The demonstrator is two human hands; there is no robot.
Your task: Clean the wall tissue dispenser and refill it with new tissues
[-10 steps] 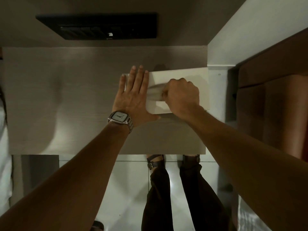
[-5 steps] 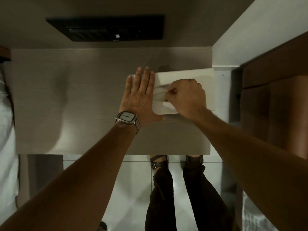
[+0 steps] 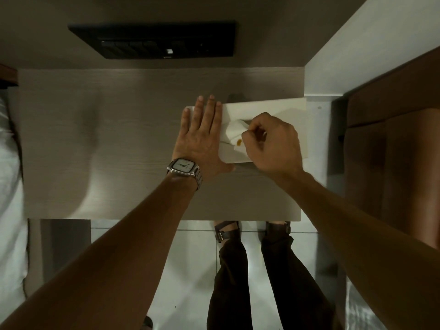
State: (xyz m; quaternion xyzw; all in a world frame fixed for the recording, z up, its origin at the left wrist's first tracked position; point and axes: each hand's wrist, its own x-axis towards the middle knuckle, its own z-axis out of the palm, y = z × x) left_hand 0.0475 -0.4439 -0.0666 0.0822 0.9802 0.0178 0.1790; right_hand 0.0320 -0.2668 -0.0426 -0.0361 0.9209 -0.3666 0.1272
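Observation:
A cream tissue box point(image 3: 269, 108) lies flat on the pale wood table point(image 3: 107, 144), near its right edge. A white tissue point(image 3: 232, 133) with a small brown stain sticks out of the slot in the box's top. My right hand point(image 3: 271, 144) pinches that tissue between thumb and fingers. My left hand point(image 3: 202, 136), with a wristwatch, lies flat with fingers straight on the left end of the box and holds it down. The lower right part of the box is hidden under my right hand.
A black panel point(image 3: 162, 40) is set in the wall behind the table. A brown wooden door point(image 3: 392, 163) stands to the right, white bedding point(image 3: 9, 186) to the left. My feet point(image 3: 252, 234) stand on the tiled floor below the table's front edge.
My right hand has drawn the tissue farther out of the slot, so more white shows. The left hand keeps its place on the box.

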